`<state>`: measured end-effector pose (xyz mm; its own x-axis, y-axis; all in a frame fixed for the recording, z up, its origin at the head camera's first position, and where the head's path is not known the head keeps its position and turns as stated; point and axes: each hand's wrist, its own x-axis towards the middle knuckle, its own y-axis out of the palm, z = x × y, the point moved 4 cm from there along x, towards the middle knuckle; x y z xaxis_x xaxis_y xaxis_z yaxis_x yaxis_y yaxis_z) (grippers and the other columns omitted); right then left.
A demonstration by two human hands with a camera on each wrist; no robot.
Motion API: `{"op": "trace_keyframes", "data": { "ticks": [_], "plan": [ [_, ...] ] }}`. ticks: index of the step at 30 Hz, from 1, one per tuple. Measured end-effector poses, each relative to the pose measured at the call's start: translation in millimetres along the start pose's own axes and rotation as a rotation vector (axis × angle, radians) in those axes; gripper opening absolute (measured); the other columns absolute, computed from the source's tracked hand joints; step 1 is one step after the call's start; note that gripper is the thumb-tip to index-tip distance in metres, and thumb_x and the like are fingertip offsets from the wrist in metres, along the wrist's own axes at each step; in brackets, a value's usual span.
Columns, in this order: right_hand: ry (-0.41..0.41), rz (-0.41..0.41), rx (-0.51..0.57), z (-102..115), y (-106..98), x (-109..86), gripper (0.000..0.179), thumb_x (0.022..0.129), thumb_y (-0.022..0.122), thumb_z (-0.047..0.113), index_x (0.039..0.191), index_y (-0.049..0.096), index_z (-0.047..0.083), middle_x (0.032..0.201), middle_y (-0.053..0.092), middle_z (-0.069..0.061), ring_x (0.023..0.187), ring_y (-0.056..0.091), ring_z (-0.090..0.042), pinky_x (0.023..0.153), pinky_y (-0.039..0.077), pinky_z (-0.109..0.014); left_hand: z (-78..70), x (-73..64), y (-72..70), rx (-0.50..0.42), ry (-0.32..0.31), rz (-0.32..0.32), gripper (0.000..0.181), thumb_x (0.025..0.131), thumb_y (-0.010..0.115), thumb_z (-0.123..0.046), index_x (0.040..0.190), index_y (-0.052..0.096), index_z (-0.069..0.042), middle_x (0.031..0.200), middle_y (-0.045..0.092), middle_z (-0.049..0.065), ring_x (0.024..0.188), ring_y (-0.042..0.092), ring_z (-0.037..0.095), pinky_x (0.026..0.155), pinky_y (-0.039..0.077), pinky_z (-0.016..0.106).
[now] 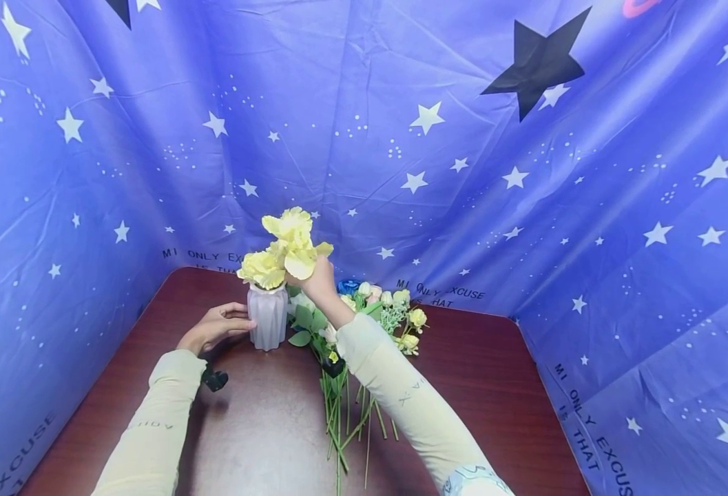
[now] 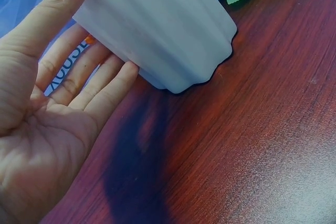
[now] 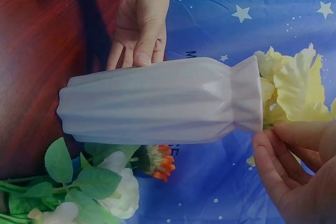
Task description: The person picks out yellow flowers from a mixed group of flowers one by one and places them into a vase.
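Observation:
A pale, fluted vase (image 1: 267,320) stands upright on the table, with a yellow flower (image 1: 261,269) at its mouth. My left hand (image 1: 220,326) is at the vase's left side. Its fairly straight fingers (image 2: 113,85) touch the wall low down, and the thumb lies along the vase. At the rim, my right hand (image 3: 302,169) pinches a yellow flower's stem between thumb and fingertips. That flower's ruffled petals (image 1: 295,241) rise above the vase in the head view. Inside the vase, the stems are hidden by its wall.
Right of the vase lies a pile of artificial flowers, with green stems (image 1: 339,420) toward the front edge. It includes a blue bloom (image 1: 348,286), small yellow blooms (image 1: 417,317), a white bloom (image 3: 123,187) and an orange flower (image 3: 160,162). A star-printed blue curtain (image 1: 364,138) encloses the table.

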<state>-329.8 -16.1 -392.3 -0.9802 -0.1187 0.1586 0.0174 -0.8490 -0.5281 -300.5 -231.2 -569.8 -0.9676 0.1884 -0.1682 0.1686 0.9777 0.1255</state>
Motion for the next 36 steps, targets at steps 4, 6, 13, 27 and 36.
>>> {"op": "trace_keyframes", "data": {
  "ticks": [4, 6, 13, 27, 36],
  "plan": [
    [-0.038, -0.038, 0.01, -2.7, -0.7, 0.0, 0.021, 0.078, 0.081, 0.005, 0.096, 0.072, -0.002, 0.09, 0.074, -0.019, 0.078, 0.068, -0.024, 0.069, 0.059, -0.027, 1.1, 0.6, -1.2, 0.0, -0.006, -0.008, 0.049, 0.088, 0.075, 0.003, 0.13, 0.049, 0.009, 0.104, 0.067, 0.0, 0.094, 0.07, 0.009, 0.096, 0.06, 0.037],
    [-0.065, -0.073, 0.005, -3.5, -1.4, -0.4, 0.011, 0.08, 0.077, 0.002, 0.09, 0.074, -0.001, 0.083, 0.074, -0.017, 0.07, 0.064, -0.02, 0.063, 0.055, -0.023, 1.4, 0.9, -1.4, 0.005, -0.006, -0.004, 0.05, 0.089, 0.074, 0.003, 0.131, 0.047, 0.01, 0.105, 0.066, 0.0, 0.094, 0.069, 0.008, 0.096, 0.06, 0.037],
    [-0.105, -0.141, 0.101, -5.6, -1.1, -3.4, 0.015, 0.08, 0.082, 0.004, 0.092, 0.077, -0.002, 0.084, 0.076, -0.018, 0.075, 0.073, -0.026, 0.065, 0.057, -0.021, 0.1, 0.8, -0.5, 0.025, -0.015, -0.001, 0.053, 0.089, 0.074, 0.001, 0.133, 0.045, 0.012, 0.108, 0.065, 0.002, 0.094, 0.069, 0.008, 0.098, 0.059, 0.038],
    [-0.072, -0.074, 0.076, -9.9, 3.5, -3.5, 0.007, 0.08, 0.076, 0.001, 0.085, 0.078, -0.002, 0.076, 0.075, -0.017, 0.069, 0.073, -0.027, 0.058, 0.054, -0.019, 2.3, 1.8, -3.4, 0.025, -0.006, 0.005, 0.053, 0.089, 0.075, 0.001, 0.133, 0.048, 0.011, 0.109, 0.066, 0.003, 0.095, 0.069, 0.008, 0.096, 0.06, 0.037],
    [-0.061, -0.044, 0.024, -17.3, 7.7, -3.2, 0.007, 0.081, 0.077, 0.004, 0.087, 0.08, 0.002, 0.074, 0.076, -0.014, 0.07, 0.075, -0.025, 0.067, 0.059, -0.021, -0.9, 0.6, -3.0, 0.041, -0.01, 0.017, 0.058, 0.09, 0.074, 0.001, 0.137, 0.043, 0.015, 0.11, 0.066, 0.003, 0.095, 0.068, 0.007, 0.099, 0.059, 0.04]
  ]
}}
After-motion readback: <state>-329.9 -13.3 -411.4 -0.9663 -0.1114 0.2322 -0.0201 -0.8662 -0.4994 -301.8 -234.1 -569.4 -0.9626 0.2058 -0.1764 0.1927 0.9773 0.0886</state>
